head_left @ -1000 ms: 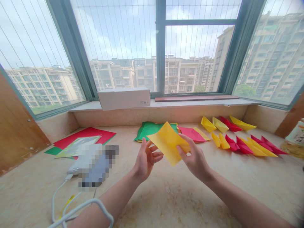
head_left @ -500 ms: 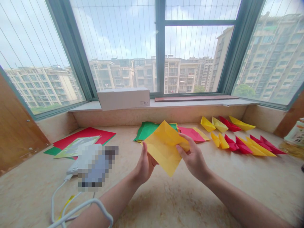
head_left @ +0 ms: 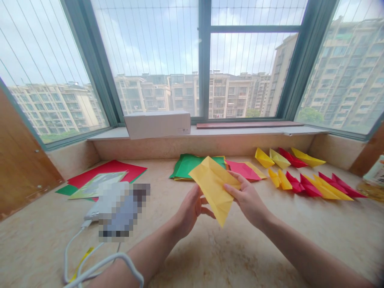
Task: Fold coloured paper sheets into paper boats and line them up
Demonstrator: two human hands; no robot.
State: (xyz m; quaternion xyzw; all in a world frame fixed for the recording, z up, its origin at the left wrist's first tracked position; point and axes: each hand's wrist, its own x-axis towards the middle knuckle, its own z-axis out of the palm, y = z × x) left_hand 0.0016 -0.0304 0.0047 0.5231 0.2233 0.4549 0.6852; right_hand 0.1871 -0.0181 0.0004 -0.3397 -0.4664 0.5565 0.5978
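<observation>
A creased yellow sheet of origami paper (head_left: pixel 211 184) is held up tilted over the tabletop, one corner pointing down. My right hand (head_left: pixel 247 196) pinches its right side, thumb on the near face and the other fingers behind. My left hand (head_left: pixel 192 210) is at the sheet's lower left edge, thumb and fingers apart, with some fingertips hidden behind the paper. Whether the left fingers touch the sheet I cannot tell. Behind it lies a stack of green paper (head_left: pixel 184 166), beside pink sheets (head_left: pixel 243 170).
Several folded paper boats, such as a yellow one (head_left: pixel 264 157), stand at the back right near a clear container (head_left: pixel 375 180). Red paper (head_left: pixel 120 170), a blurred-out device (head_left: pixel 123 212) and a white cable (head_left: pixel 129 262) lie left. A white box (head_left: pixel 157 124) rests on the sill.
The yellow sheet has turned and tilted in my right hand, showing a narrower face. My left thumb has come off its left corner, and the left fingers have spread below it.
</observation>
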